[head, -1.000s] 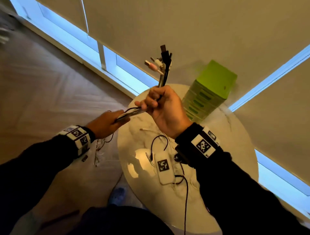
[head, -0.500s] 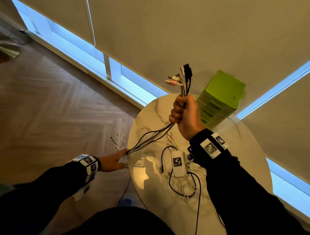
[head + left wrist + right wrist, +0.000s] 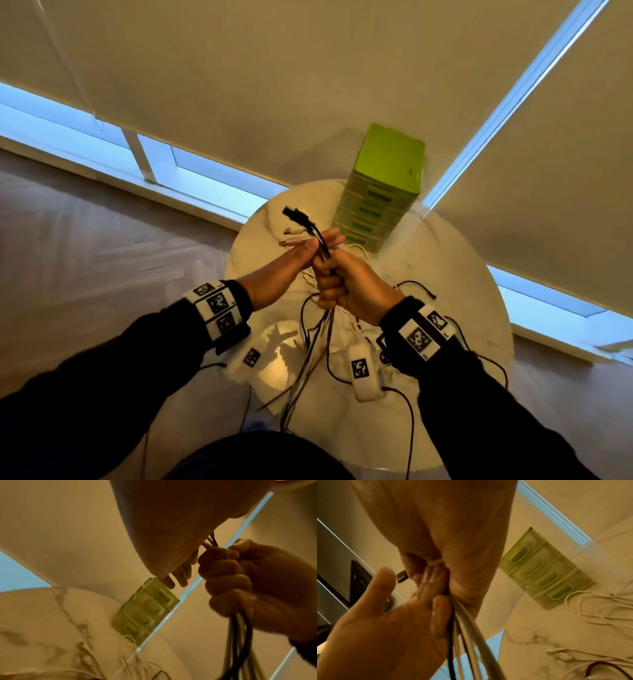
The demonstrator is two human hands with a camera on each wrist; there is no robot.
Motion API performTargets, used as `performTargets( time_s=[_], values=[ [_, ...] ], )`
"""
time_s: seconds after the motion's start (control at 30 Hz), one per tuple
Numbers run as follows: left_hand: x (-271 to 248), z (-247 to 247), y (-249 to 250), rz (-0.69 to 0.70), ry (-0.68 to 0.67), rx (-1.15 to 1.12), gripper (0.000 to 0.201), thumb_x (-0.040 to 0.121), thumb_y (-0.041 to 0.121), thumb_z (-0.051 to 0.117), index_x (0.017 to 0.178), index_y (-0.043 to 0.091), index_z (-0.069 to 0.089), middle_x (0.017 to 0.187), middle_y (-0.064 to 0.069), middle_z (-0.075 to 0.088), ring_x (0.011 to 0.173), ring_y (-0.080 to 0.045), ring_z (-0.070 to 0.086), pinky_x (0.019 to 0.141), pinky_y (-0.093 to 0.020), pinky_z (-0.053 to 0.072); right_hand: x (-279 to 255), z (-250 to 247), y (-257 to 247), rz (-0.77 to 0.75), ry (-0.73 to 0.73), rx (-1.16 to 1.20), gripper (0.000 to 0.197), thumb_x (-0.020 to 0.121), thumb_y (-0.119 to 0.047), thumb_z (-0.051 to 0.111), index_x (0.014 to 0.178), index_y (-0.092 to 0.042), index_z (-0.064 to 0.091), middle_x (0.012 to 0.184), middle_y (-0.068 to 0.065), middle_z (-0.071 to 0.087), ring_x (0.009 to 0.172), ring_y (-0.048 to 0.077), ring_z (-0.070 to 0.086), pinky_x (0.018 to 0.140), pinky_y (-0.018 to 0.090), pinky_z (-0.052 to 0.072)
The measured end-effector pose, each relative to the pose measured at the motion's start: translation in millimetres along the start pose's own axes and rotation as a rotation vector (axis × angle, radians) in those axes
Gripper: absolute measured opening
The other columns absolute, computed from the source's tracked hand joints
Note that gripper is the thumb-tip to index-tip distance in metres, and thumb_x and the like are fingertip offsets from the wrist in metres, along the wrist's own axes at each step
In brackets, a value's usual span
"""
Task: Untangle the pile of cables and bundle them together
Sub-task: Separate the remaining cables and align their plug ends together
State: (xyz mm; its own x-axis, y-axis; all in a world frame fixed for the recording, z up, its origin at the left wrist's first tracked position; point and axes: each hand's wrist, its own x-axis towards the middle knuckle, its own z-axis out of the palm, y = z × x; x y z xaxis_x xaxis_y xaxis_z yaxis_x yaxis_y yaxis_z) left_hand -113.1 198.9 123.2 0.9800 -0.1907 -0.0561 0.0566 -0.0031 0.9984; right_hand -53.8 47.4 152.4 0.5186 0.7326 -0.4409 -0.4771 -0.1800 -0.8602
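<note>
Head view: cable bundle (image 3: 317, 236) plug ends visible (hidden from wrists).

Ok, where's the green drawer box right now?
In the head view the green drawer box stands at the table's far edge against the blind, just beyond and right of both hands.

green drawer box (image 3: 383, 192) behind, loose white cables (image 3: 594, 605) beside

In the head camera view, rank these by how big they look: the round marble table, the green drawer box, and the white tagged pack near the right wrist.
1. Marble table, by far the largest.
2. Green drawer box.
3. White tagged pack, the smallest, though it sits nearer the camera than the box.
</note>
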Motion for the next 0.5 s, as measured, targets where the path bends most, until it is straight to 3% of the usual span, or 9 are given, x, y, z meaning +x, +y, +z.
performTargets(
  time_s=[0.13,0.2,0.27,0.3,0.33,0.37,0.4,0.47,0.5],
  values=[
    [13,12,3,0.001,-0.003,0.049,0.040,0.109,0.037,0.031,0.132,0.023,0.061,0.146,0.012,0.054,0.138,-0.001,0.045,0.117,-0.032,0.035,-11,-7,12,0.006,-0.031,0.002,0.019,0.085,-0.014,0.041,0.074,-0.020,0.026,0.065,0.001,0.013,0.057,0.017,0.010,0.058,0.034,0.015],
    [14,15,9,0.011,-0.018,0.090,0.039,0.109,0.034,0.031,0.127,0.024,0.064,0.130,0.022,0.062,0.132,0.001,0.050,0.114,-0.024,0.037,-13,-11,21,-0.045,-0.026,0.050,0.012,0.084,-0.012,0.047,0.075,-0.014,0.040,0.060,0.002,0.030,0.054,0.017,0.031,0.058,0.032,0.030],
    [18,15,16,0.014,-0.028,0.152,0.044,0.109,0.034,0.029,0.132,0.017,0.062,0.110,0.034,0.064,0.124,0.008,0.051,0.109,-0.015,0.033,-13,-12,36,-0.085,-0.056,0.008,0.014,0.088,-0.008,0.052,0.073,-0.008,0.052,0.061,0.007,0.050,0.068,0.025,0.058,0.073,0.038,0.049],
    [21,14,21,0.014,-0.039,0.159,0.048,0.108,0.036,0.028,0.129,0.011,0.063,0.111,0.033,0.065,0.124,0.007,0.052,0.110,-0.017,0.033,-12,-11,45,-0.076,-0.102,-0.067,0.020,0.091,-0.007,0.054,0.071,-0.007,0.053,0.063,0.010,0.054,0.078,0.028,0.064,0.084,0.043,0.050],
    [23,10,24,0.001,-0.075,0.119,0.052,0.107,0.039,0.029,0.121,0.003,0.064,0.115,0.022,0.070,0.124,-0.002,0.057,0.110,-0.024,0.037,-9,-9,53,-0.048,-0.158,-0.158,0.025,0.093,-0.008,0.055,0.068,-0.008,0.051,0.063,0.014,0.052,0.082,0.029,0.065,0.090,0.048,0.048],
    [25,7,26,-0.024,-0.131,0.017,0.051,0.105,0.040,0.033,0.109,-0.003,0.061,0.110,0.006,0.074,0.117,-0.015,0.064,0.107,-0.033,0.044,-8,-8,59,-0.014,-0.202,-0.233,0.030,0.094,-0.008,0.057,0.066,-0.010,0.047,0.061,0.015,0.047,0.079,0.029,0.064,0.088,0.050,0.046],
    [26,5,29,-0.066,-0.186,-0.118,0.045,0.103,0.039,0.037,0.094,-0.001,0.056,0.094,-0.005,0.074,0.102,-0.026,0.070,0.098,-0.039,0.050,-4,-7,63,0.028,-0.206,-0.289,0.034,0.095,-0.010,0.059,0.064,-0.011,0.044,0.061,0.016,0.041,0.073,0.027,0.062,0.083,0.048,0.045],
    [27,-1,32,-0.144,-0.171,-0.303,0.035,0.101,0.038,0.044,0.080,0.010,0.048,0.064,-0.005,0.051,0.064,-0.025,0.057,0.075,-0.038,0.049,7,-6,63,0.060,-0.092,-0.420,0.040,0.095,-0.013,0.061,0.060,-0.010,0.042,0.060,0.016,0.042,0.062,0.021,0.056,0.072,0.036,0.049],
    [28,-5,30,-0.172,-0.099,-0.358,0.033,0.101,0.037,0.045,0.078,0.013,0.046,0.060,-0.001,0.038,0.056,-0.019,0.044,0.069,-0.035,0.043,14,-5,62,0.018,0.018,-0.585,0.040,0.094,-0.017,0.060,0.058,-0.013,0.044,0.058,0.011,0.049,0.059,0.020,0.055,0.067,0.036,0.050]
  ],
)
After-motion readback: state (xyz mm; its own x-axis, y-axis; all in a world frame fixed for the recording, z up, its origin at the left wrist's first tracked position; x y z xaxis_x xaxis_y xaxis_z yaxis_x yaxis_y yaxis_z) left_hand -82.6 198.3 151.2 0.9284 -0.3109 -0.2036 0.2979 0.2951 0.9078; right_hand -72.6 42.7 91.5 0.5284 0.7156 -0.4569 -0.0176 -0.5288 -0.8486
